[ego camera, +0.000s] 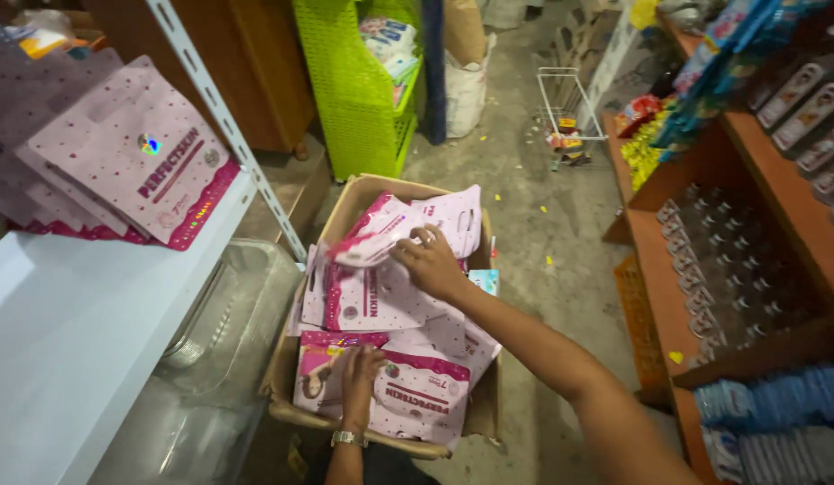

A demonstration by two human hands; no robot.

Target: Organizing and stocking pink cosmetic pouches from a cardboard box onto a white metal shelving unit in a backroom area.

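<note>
While I lean over the box (341, 211), my right hand (430, 260) lies fingers curled on a pink pouch (381, 235) at the top of the pile, pinching its upper edge so it lifts off the rest. My left hand (359, 382) rests flat, fingers spread and closed on nothing, on another pouch (426, 400) at the near end of the box.

These pouches look light, thin and floppy, with a glossy film that I judge will slide easily against its neighbours; a flat press alone may let one skate. The sealed edge or a corner looks like the best place to pinch, since the middle would just bend. Nothing about them seems fragile, though they could crease.

Left of the box stands a white shelf (76, 332), with more of the same pouches (134, 153) stacked on it, and its slotted upright (228, 126) runs down just beside the box's left wall. Below that shelf, touching the box, sits a clear plastic tub (215, 359). Beyond the box is a green crate rack (354, 90); right of it, across bare floor (525, 207), orange shelves (650, 260) hold small bottles (731, 269). The upright is the one thing close enough to catch an arm.
</note>
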